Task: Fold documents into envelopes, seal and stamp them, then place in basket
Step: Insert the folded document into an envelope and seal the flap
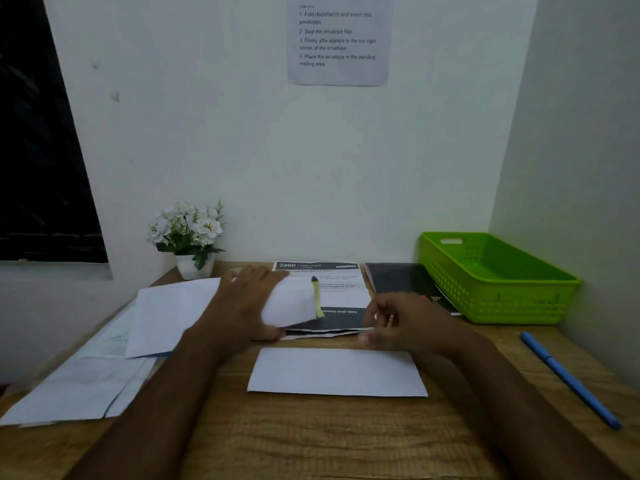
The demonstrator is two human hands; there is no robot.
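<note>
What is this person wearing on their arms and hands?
Both arms are bare to the picture's edge: no sleeves, gloves or watch show. The left hand wears nothing. The right hand seems to have a thin ring on one finger, though it is blurred.

— What sort of place is this?

— A small paperwork corner, like a mailing station in an office. A wooden desk [311, 438] sits in the angle of two plain white walls.

— What makes it an office?

— The instruction sheet [339, 39] stuck on the wall lists steps for envelopes, flaps and stamps. On the desk lie a white envelope [337, 372], printed documents [343, 289], a blue pen [568, 377] and a green plastic basket [498, 299].

— Anything homelier?

— A pot of white flowers [188, 230] at the back, and a dark window [41, 150] on the left.
</note>
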